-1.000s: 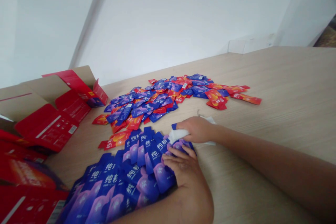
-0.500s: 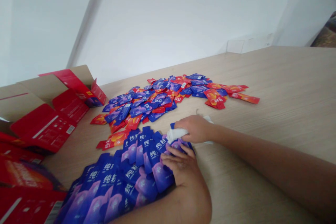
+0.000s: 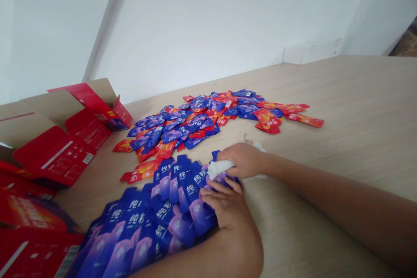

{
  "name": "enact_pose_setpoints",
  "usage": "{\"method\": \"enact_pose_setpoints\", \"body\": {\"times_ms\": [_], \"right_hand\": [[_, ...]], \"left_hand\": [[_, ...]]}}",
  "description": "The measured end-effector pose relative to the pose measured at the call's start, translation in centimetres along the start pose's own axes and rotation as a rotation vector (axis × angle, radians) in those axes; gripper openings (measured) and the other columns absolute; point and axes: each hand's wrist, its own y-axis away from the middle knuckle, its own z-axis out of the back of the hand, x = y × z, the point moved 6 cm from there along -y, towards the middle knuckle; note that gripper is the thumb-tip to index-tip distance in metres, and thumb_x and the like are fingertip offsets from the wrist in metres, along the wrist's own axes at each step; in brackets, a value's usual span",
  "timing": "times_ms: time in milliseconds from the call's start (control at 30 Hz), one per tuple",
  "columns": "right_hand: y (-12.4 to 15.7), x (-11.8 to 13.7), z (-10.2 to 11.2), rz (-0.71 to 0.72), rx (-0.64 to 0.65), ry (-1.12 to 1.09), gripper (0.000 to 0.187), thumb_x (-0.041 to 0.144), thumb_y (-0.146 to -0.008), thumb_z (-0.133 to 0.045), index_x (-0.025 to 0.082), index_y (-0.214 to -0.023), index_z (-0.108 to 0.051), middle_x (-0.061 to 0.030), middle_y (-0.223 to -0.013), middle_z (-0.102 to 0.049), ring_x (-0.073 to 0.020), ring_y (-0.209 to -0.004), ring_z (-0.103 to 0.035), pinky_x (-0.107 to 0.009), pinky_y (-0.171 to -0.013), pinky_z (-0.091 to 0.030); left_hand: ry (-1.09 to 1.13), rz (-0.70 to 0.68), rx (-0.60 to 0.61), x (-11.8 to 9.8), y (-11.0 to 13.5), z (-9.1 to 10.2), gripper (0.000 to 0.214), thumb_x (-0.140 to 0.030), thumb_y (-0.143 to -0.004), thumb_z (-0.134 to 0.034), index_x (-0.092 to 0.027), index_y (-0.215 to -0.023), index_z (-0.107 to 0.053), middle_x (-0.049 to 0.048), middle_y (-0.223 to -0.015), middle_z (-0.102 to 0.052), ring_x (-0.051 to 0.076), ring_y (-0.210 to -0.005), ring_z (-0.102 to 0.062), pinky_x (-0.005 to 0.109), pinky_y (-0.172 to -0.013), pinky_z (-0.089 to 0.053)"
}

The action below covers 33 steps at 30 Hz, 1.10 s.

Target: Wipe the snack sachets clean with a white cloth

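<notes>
A fanned row of blue-purple sachets (image 3: pixel 156 217) lies overlapped on the wooden table (image 3: pixel 342 117) in front of me. My left hand (image 3: pixel 224 204) rests palm down on the right end of that row, its fingers curled onto the top sachets. Just beyond it, my right hand (image 3: pixel 243 159) is closed around a crumpled white cloth (image 3: pixel 220 166) that touches the end of the row. Farther back lies a loose heap of blue and red sachets (image 3: pixel 208 117).
Flattened red cardboard cartons (image 3: pixel 55 156) and an open brown box (image 3: pixel 42 113) crowd the left side. More red packaging (image 3: pixel 29 243) sits at the lower left corner. White walls rise behind the table.
Both hands have stayed almost where they were on the end of the blue row. The view has shifted slightly.
</notes>
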Motion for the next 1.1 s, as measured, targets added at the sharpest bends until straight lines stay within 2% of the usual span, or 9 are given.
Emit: {"method": "enact_pose_setpoints", "body": {"times_ms": [67,267,433,533,633,800,933,1033,1100], "right_hand": [[-0.1,-0.1,-0.5,-0.016,0.023,0.012,0.032,0.036,-0.076,-0.055,0.022,-0.105,-0.057,-0.0060,-0.095,-0.066,-0.0227,-0.086,-0.060,-0.028,-0.068,-0.038],[0.0,-2.5,-0.4,-0.245,-0.033,0.083,0.029,0.035,-0.079,-0.051,0.023,-0.104,-0.056,-0.0074,-0.097,-0.066,-0.0242,-0.087,-0.060,-0.029,-0.067,-0.037],[0.1,-0.4,0.7,-0.094,-0.097,0.008,0.029,0.033,-0.078,-0.052,0.021,-0.104,-0.057,-0.0058,-0.096,-0.065,-0.0224,-0.088,-0.059,-0.028,-0.071,-0.038],[-0.1,0.7,0.0,-0.001,-0.010,-0.018,0.029,0.034,-0.077,-0.054,0.023,-0.103,-0.057,-0.0049,-0.095,-0.066,-0.0222,-0.086,-0.059,-0.028,-0.070,-0.038],[-0.2,-0.5,-0.7,-0.093,0.023,0.039,0.033,0.035,-0.077,-0.054,0.024,-0.108,-0.055,-0.0063,-0.097,-0.066,-0.0236,-0.088,-0.059,-0.029,-0.069,-0.038],[0.0,-2.8,-0.3,-0.250,-0.040,0.081,0.027,0.035,-0.079,-0.052,0.022,-0.103,-0.056,-0.0076,-0.097,-0.066,-0.0240,-0.089,-0.059,-0.029,-0.070,-0.038],[0.1,-1.5,0.4,-0.163,-0.109,0.040,0.029,0.032,-0.079,-0.051,0.022,-0.105,-0.055,-0.0066,-0.098,-0.065,-0.0231,-0.089,-0.059,-0.029,-0.072,-0.038],[0.0,0.1,-0.2,-0.011,-0.016,-0.012,0.029,0.034,-0.077,-0.054,0.022,-0.103,-0.056,-0.0053,-0.095,-0.066,-0.0224,-0.086,-0.059,-0.028,-0.070,-0.038],[-0.1,0.3,-0.7,0.013,0.029,-0.017,0.030,0.035,-0.076,-0.055,0.023,-0.102,-0.057,-0.0049,-0.093,-0.066,-0.0225,-0.085,-0.060,-0.028,-0.068,-0.038]], "left_hand": [[-0.018,-0.007,0.002,-0.1,0.0,0.0,0.046,-0.002,-0.083,-0.040,-0.013,-0.128,-0.048,0.0294,-0.122,-0.051,0.037,-0.103,-0.056,0.059,-0.083,-0.044],[-0.112,0.003,-0.038,-0.4,0.1,-0.4,0.048,-0.003,-0.083,-0.041,-0.014,-0.129,-0.047,0.0284,-0.121,-0.053,0.037,-0.101,-0.058,0.058,-0.082,-0.045],[-0.116,-0.010,-0.067,-0.4,0.3,-0.2,0.046,-0.005,-0.083,-0.043,-0.012,-0.128,-0.047,0.0289,-0.121,-0.053,0.037,-0.101,-0.057,0.059,-0.082,-0.044],[-0.112,-0.011,-0.055,-0.5,0.2,-0.3,0.046,-0.006,-0.084,-0.041,-0.012,-0.129,-0.046,0.0290,-0.120,-0.054,0.038,-0.101,-0.057,0.060,-0.081,-0.044],[-0.162,-0.003,-0.053,-0.6,0.1,-0.6,0.048,-0.005,-0.084,-0.039,-0.014,-0.130,-0.045,0.0288,-0.120,-0.054,0.038,-0.100,-0.058,0.059,-0.080,-0.045],[-0.248,-0.015,-0.034,-0.6,0.0,-0.8,0.049,-0.005,-0.084,-0.037,-0.017,-0.131,-0.045,0.0295,-0.120,-0.053,0.039,-0.098,-0.059,0.058,-0.078,-0.046],[-0.230,-0.034,0.009,-0.4,-0.1,-0.4,0.050,-0.004,-0.084,-0.035,-0.016,-0.132,-0.042,0.0303,-0.122,-0.051,0.038,-0.099,-0.058,0.056,-0.078,-0.047],[-0.207,-0.053,0.046,-0.2,0.0,-0.2,0.050,-0.004,-0.085,-0.033,-0.015,-0.133,-0.042,0.0304,-0.121,-0.051,0.038,-0.100,-0.057,0.056,-0.079,-0.047],[-0.212,-0.063,0.058,-0.2,0.1,-0.2,0.051,-0.003,-0.084,-0.031,-0.015,-0.133,-0.041,0.0305,-0.121,-0.052,0.037,-0.101,-0.057,0.056,-0.079,-0.047]]}}
